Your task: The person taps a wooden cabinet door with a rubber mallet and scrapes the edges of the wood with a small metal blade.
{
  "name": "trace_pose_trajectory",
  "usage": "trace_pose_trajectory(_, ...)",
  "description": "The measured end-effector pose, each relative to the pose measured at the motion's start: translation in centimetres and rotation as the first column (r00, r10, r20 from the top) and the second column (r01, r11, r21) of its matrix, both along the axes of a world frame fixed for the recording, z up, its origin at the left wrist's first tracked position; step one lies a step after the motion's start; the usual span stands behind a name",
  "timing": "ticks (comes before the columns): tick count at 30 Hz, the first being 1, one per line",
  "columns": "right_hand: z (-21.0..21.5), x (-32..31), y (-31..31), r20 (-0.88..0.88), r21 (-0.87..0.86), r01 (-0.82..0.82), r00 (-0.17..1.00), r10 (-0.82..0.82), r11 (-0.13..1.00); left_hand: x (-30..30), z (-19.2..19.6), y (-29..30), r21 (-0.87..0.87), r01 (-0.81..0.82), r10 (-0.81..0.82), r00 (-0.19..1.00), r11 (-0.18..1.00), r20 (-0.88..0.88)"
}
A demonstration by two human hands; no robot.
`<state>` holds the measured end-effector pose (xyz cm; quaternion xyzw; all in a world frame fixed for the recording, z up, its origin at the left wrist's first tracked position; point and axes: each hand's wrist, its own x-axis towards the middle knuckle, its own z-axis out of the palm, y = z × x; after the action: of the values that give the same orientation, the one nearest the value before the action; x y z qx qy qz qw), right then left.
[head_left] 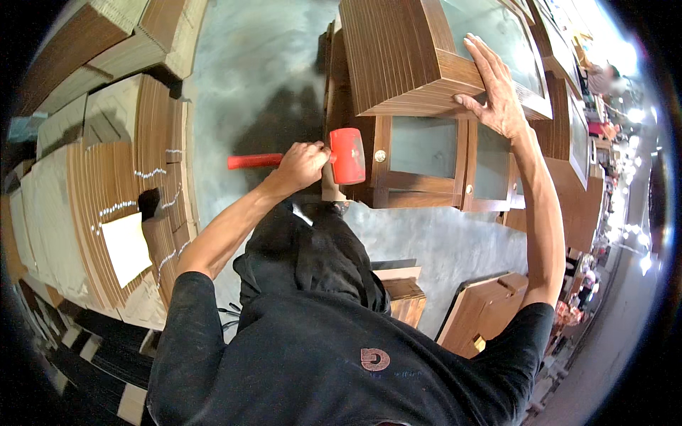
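My left hand [304, 167] is closed round the handle of a red mallet [347, 156], close behind its head. The mallet's head is beside a lower wooden cabinet [419, 197] with glass-panelled doors and round knobs, and I see a gap between them. On top of that cabinet rests another brown wood-grain cabinet [398, 60] with a glass front. My right hand [497, 96] lies on its edge with the fingers stretched out, the fingertips reaching the glass and the thumb apart.
Stacks of brown panels [106, 177] stand along the left, with a white sheet [126, 248] on them. More cabinets [568, 128] line the right. A wooden piece [486, 312] leans at lower right. Grey floor [249, 64] shows between the stacks and cabinets. Another person [602, 79] is far off at right.
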<state>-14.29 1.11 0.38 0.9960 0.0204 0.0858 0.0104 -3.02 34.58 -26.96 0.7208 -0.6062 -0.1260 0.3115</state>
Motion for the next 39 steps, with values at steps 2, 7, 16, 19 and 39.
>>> trace_pose_trajectory(2, 0.2, -0.2, 0.2, -0.006, 0.009, 0.011, 1.0, -0.011, 1.0, 0.2, 0.3, -0.3, -0.049, 0.028, -0.027, 0.999, 0.998, 0.019)
trace_pose_trajectory(7, 0.3, 0.2, 0.6, 0.007, 0.039, 0.026, 1.0, -0.026, 0.999, 1.6, 0.2, -1.1, -0.093, 0.108, -0.101, 0.992, 0.99, 0.078)
trace_pose_trajectory(16, 0.2, 0.2, 0.1, 0.026, 0.037, 0.022, 0.999, -0.023, 0.999, 2.8, 1.9, -3.2, 0.181, 0.119, -0.125, 0.992, 0.976, 0.019)
trace_pose_trajectory(19, 0.0, 0.1, 0.3, 0.022, 0.041, 0.029, 0.999, -0.03, 0.999, 2.6, 1.6, -3.1, 0.186, 0.126, -0.132, 0.991, 0.974, 0.019)
trace_pose_trajectory(39, 0.4, 0.1, 0.3, 0.024, 0.03, 0.025, 0.999, -0.026, 0.999, 0.0, -3.2, 7.6, 0.373, 0.022, 0.017, 0.995, 0.927, -0.101)
